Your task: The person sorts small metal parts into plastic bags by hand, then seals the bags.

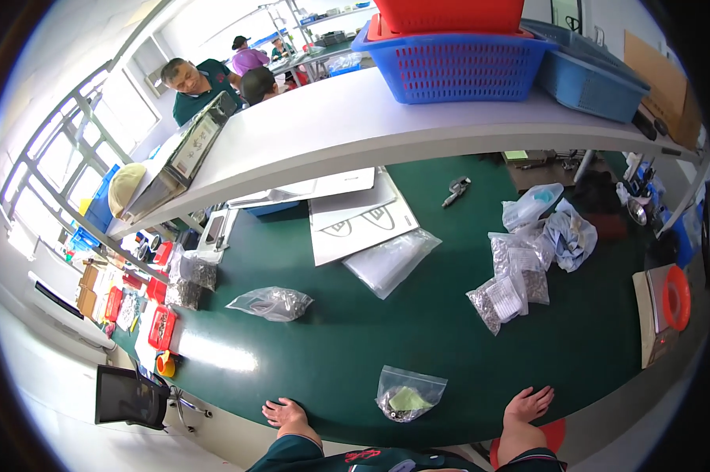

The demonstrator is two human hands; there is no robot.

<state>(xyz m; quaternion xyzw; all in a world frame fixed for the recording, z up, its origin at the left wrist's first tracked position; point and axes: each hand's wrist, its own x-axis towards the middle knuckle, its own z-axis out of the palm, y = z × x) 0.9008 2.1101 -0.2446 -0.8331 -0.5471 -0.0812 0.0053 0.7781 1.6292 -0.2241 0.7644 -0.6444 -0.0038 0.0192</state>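
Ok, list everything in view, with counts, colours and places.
Filled bag: one, clear, between the hands
Parts bag: one, clear, table left
Bag pile: several, clear, table right
Flat bags: count unclear, clear, centre
Sheets: several, white, table back
Tool: one, grey, table back
Table: one, green, below shelf
Shelf: one, white, above table
Baskets: several, red and blue, shelf
Trays: several, red, left edge
Chair: one, black, lower left
Round thing: one, orange, right edge
Clutter: uncountable, mixed, sides
Workers: at least three, green and purple shirts, background
Left hand and right hand: one each, bare, near edge
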